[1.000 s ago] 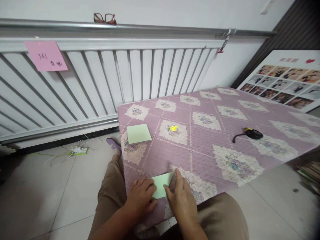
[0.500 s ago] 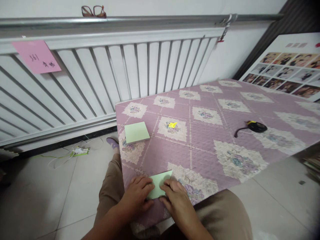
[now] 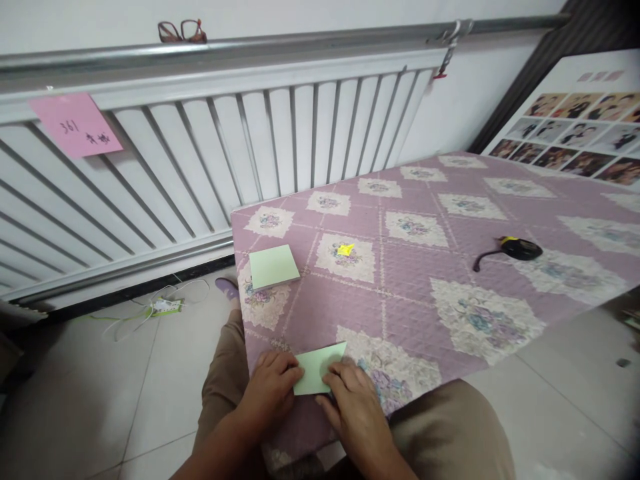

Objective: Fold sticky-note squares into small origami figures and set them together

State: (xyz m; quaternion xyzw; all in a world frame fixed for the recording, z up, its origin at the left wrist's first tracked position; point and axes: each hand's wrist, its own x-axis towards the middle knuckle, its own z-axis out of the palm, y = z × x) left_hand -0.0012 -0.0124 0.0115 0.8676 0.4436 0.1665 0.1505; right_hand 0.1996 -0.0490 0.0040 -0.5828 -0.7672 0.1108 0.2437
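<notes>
A pale green sheet of paper (image 3: 316, 367) lies on the cloth near the table's front corner. It looks folded, with a slanted point at its upper right. My left hand (image 3: 274, 385) grips its left edge, thumb and fingers closed there. On the right side, the fingers of my right hand (image 3: 353, 393) press and pinch the paper. Farther back sits a square pad of the same green paper (image 3: 275, 267). A small yellow folded paper piece (image 3: 345, 249) lies to the right of that pad.
A purple floral cloth (image 3: 345, 300) covers the table. To the right rests a black tape measure (image 3: 521, 249) with a strap. Behind stands a white radiator (image 3: 280, 140) bearing a pink note (image 3: 75, 125); glasses (image 3: 182, 31) sit above its pipe. A power strip (image 3: 165, 307) lies on the floor.
My left hand has shifted slightly left on the green paper, showing more of its surface. My right hand stays about where it was. The view has tilted a little.
</notes>
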